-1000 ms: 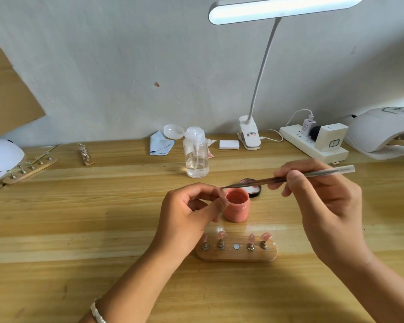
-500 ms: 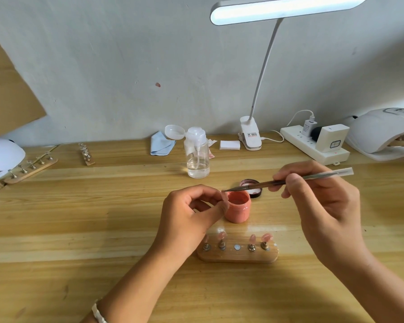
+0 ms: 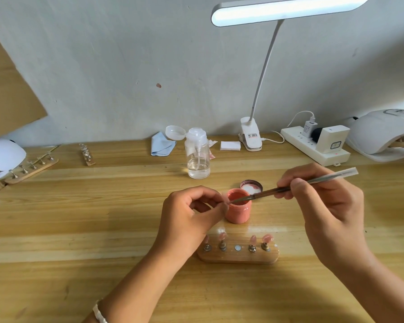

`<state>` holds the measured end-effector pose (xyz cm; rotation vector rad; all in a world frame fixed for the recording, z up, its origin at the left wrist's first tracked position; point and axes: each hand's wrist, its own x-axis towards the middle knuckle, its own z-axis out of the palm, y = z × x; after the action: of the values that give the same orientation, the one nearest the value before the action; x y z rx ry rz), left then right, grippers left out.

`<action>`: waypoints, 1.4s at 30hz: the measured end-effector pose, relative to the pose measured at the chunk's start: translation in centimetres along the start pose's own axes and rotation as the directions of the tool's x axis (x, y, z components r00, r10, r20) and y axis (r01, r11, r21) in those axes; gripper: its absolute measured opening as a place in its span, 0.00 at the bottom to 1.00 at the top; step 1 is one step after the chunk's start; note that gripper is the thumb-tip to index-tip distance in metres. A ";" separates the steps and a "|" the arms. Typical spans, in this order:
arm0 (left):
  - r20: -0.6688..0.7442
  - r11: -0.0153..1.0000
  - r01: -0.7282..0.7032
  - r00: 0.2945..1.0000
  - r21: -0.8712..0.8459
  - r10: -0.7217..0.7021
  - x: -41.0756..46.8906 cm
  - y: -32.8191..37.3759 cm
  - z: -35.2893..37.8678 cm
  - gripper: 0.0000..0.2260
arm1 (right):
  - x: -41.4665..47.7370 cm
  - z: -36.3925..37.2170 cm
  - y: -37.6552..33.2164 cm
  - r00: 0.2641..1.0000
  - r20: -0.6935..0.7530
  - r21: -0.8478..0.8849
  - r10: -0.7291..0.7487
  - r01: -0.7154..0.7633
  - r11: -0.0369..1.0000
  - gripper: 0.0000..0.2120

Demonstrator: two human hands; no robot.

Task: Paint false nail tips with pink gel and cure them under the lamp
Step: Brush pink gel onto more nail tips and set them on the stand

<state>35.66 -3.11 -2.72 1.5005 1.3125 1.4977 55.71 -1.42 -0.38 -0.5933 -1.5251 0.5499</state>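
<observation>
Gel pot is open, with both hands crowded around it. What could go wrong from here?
1. The left hand pinches the nail tip right beside the open gel pot, and the brush in the right hand crosses its rim: a nudge could tip it over.
2. The left palm overlaps the left end of the wooden holder in this view; lowering it might smear the pink tips standing there.

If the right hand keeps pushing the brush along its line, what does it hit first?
The left hand: the brush tip sits at its fingertips, which seem to pinch a nail tip. The brush passes over the pink jar; the right hand looks above it, depth unclear.
</observation>
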 end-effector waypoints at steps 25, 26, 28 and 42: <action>-0.035 0.994 -0.054 0.998 0.092 0.057 0.0 0.1 0.1 0.06 | -0.2 0.2 -0.3 0.998 0.065 -0.028 -0.024 0.026 0.999 0.08; -0.032 0.994 -0.053 0.998 0.091 0.057 0.0 0.0 0.1 0.06 | -0.1 0.1 -0.3 0.998 0.058 -0.025 -0.016 0.017 1.000 0.08; -0.026 0.995 -0.055 0.998 0.087 0.057 0.0 0.0 0.1 0.06 | -0.1 0.0 -0.2 0.999 0.035 -0.027 -0.011 0.012 1.000 0.09; -0.028 0.998 -0.038 0.999 0.050 0.040 0.0 0.0 -0.1 0.08 | -0.1 0.0 -0.4 1.000 0.008 -0.031 -0.021 0.021 0.999 0.09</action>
<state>35.57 -3.09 -2.72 1.5492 1.3530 1.5269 55.74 -1.78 -0.24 -0.5990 -1.5481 0.5140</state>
